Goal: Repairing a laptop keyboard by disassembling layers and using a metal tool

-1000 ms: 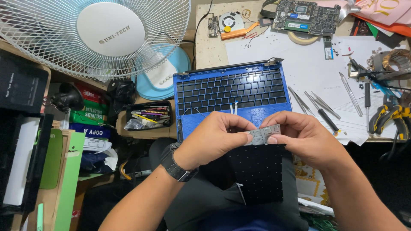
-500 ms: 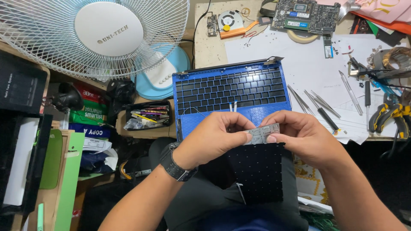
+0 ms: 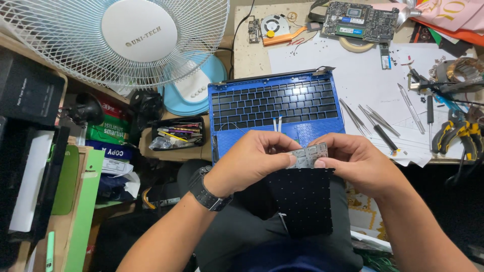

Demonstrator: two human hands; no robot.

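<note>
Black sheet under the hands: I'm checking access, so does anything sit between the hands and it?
Yes. Both hands, left and right, pinch a grey strip along the black sheet's top edge. Below it, nothing covers the sheet.

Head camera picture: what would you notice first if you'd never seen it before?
Probably the two hands in the middle: the left hand and right hand together pinch a small grey strip at the top edge of a black dotted sheet over the lap. Just behind them lies a bright blue laptop shell with empty key holes. A big white fan fills the top left corner.
</note>
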